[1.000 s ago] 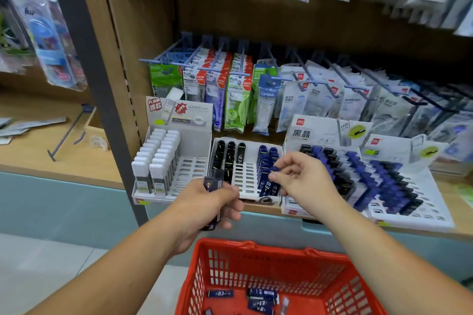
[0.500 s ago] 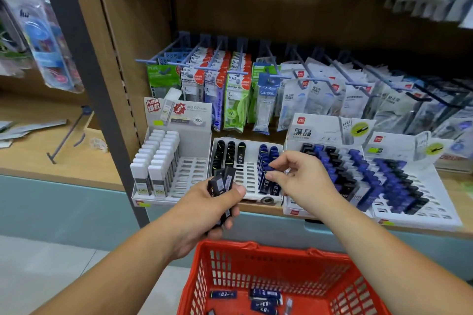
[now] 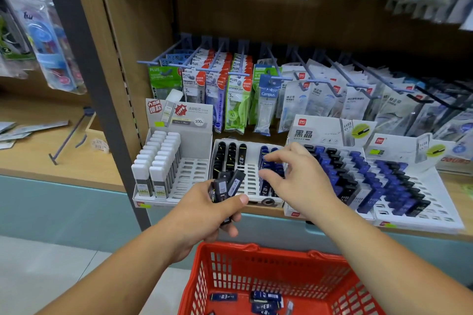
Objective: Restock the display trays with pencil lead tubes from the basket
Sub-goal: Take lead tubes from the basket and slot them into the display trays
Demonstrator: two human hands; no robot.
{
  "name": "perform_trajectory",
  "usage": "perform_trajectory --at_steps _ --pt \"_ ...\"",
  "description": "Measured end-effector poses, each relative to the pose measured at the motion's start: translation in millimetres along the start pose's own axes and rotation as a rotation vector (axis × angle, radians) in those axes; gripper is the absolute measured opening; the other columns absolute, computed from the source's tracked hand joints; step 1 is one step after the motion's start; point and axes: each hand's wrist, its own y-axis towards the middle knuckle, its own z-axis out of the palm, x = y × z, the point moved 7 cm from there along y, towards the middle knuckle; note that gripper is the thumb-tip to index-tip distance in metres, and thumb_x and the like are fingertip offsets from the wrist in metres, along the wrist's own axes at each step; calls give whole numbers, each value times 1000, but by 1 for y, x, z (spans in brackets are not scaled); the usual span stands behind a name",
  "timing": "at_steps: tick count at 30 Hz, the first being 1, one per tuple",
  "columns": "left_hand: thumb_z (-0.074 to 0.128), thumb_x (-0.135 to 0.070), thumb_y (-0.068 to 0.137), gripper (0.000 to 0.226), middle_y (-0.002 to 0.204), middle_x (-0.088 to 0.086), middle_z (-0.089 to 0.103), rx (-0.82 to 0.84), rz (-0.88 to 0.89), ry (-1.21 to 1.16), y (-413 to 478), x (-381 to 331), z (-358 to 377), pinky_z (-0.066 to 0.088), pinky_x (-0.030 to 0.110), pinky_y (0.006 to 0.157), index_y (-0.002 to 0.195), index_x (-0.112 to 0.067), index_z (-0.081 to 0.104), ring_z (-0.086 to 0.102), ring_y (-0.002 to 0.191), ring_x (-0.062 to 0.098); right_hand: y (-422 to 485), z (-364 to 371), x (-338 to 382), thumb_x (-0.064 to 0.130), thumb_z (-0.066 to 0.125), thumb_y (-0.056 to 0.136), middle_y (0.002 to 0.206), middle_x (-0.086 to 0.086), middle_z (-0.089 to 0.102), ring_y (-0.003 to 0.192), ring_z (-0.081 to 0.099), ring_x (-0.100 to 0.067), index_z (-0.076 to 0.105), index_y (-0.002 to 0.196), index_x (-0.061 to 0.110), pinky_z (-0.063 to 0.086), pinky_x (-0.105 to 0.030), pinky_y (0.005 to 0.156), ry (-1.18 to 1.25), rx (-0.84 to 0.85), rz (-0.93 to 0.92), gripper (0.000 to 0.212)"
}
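From the head camera, the left hand (image 3: 210,215) gripped a small bunch of black plastic pencil lead tubes (image 3: 225,184), thumb across their near side, their tops fanned out toward the shelf. It hung just in front of the white slotted display tray (image 3: 253,181) in the middle of the wooden shelf (image 3: 64,161). The right hand (image 3: 299,181) hovered over the right part of that tray with its fingers spread and loosely bent, holding nothing, fingertips at the column of blue lead tubes (image 3: 266,161) standing there. Columns of black tubes with yellow marks (image 3: 231,155) filled the tray's far left slots. A grey tray of white-capped tubes (image 3: 158,158) stood to the left, and two wider white trays (image 3: 435,212) packed with blue and black tubes sat to the right. Nearest the camera, a red plastic mesh basket (image 3: 256,268) held several loose blue tubes (image 3: 266,296) on its floor. Packets of correction tape (image 3: 230,89) hung on hooks at the back.
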Motion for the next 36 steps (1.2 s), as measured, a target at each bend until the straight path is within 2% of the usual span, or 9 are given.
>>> perform_trajectory --at_steps 4,6,10,14,22,26,30,33,36 --pt "73 -26 96 22 78 8 70 20 32 0 0 -1 3 27 22 42 110 -12 64 67 64 24 -11 19 20 24 81 87 75 5 72 54 59 -13 76 99 20 43 -18 48 570 274 148 14" --pt "70 -25 98 18 81 11 69 29 50 -27 1 -2 4 25 21 41 108 -11 65 67 65 25 -16 25 23 16 76 92 63 4 69 50 58 -18 73 94 14 38 -17 42 581 307 160 4" --pt "62 -33 102 28 85 16 70 -18 60 -110 6 -2 -3 20 20 42 114 -8 65 65 58 21 -14 20 4 11 63 100 72 -12 70 51 59 -21 64 94 7 38 -27 42 743 242 303 8" --pt "55 -35 105 34 79 17 70 -85 46 -149 6 -1 -13 21 20 40 102 -2 59 50 43 14 -16 16 -3 7 56 103 69 -20 66 47 56 -24 56 95 4 38 -28 43 848 270 339 9" --pt "61 -26 103 31 81 15 69 -44 -55 -257 4 3 -4 20 20 35 114 4 61 48 47 14 -23 14 2 8 63 92 87 -35 68 66 67 -36 58 100 3 55 -39 61 1009 401 272 11" --pt "65 -21 102 29 67 3 65 -106 11 -174 7 -6 -7 23 20 40 113 6 66 46 51 11 -27 14 -2 18 72 94 82 -30 73 70 71 -36 62 87 4 56 -44 68 790 425 275 18" --pt "62 -22 103 18 59 -5 63 -95 95 38 5 -18 7 31 18 42 103 -5 68 48 47 7 -31 10 -3 17 74 93 74 -6 76 65 68 -15 62 93 18 55 -35 70 331 418 74 11" --pt "62 -23 103 17 51 -6 58 -62 163 163 3 -22 27 34 12 42 102 -8 70 45 40 2 -35 4 -5 9 78 87 85 2 77 85 72 -22 67 101 27 57 -37 84 362 429 38 25" --pt "63 -27 102 18 54 1 61 -59 175 164 6 -26 42 32 14 41 100 -11 73 44 40 6 -39 -8 -13 1 78 86 85 -5 76 83 70 -23 69 106 22 56 -44 85 491 401 58 31"
